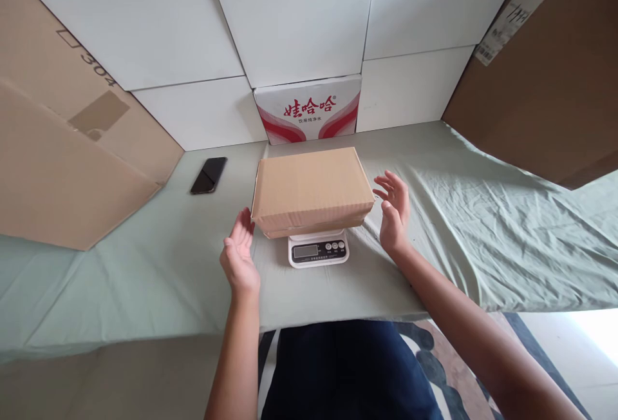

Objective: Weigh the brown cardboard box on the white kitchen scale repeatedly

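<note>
Cardboard box (313, 189) sits on the small scale (318, 249) at table centre, overhanging it all round. Your left hand (239, 254) at 9 o'clock and right hand (393, 209) at 3 o'clock are spread wide, holding nothing. Nudge one edge and it could tip off.

A closed cardboard box (313, 189) sits on the small white scale (318, 249), covering all but its display panel. The left hand (239, 259) hovers open just beside the box's left edge, palm inward; the right hand (394, 212) mirrors it at the right corner, fingers (387, 183) spread, not touching. A black phone (208, 175) lies well left on the green-clothed counter (434, 227), a red-and-white carton (309, 111) behind.
</note>
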The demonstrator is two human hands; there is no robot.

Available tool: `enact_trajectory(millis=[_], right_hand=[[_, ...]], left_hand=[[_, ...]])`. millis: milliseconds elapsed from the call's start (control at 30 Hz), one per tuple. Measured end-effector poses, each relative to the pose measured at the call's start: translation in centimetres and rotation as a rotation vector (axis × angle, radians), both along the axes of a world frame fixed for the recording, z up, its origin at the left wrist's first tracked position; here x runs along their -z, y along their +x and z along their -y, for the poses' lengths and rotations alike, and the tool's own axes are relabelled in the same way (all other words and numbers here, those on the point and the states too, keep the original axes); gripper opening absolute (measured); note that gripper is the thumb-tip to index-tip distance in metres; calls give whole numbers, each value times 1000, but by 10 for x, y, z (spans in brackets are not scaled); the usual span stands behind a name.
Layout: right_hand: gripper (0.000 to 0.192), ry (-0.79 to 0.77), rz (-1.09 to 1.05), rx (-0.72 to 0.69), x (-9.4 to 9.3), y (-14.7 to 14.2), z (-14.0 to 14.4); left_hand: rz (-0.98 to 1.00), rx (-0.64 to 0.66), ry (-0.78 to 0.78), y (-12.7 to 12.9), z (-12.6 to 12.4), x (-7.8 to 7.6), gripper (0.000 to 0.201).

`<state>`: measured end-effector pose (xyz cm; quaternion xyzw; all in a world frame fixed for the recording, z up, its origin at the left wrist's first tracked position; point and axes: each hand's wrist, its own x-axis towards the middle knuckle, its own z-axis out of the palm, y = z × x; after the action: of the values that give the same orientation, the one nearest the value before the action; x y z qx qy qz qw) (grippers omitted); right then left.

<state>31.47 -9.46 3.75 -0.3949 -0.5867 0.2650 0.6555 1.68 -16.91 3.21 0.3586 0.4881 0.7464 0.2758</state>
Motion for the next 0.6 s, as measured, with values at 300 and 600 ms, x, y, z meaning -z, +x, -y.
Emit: enact_trajectory(millis=[300, 600], right_hand=[[53, -9, 36, -7, -2, -1, 1], [56, -30, 2, -130, -6, -2, 4]], left_hand=[[-31, -2, -13, 0, 0, 1, 74], [-27, 4, -45, 0, -2, 6, 75]])
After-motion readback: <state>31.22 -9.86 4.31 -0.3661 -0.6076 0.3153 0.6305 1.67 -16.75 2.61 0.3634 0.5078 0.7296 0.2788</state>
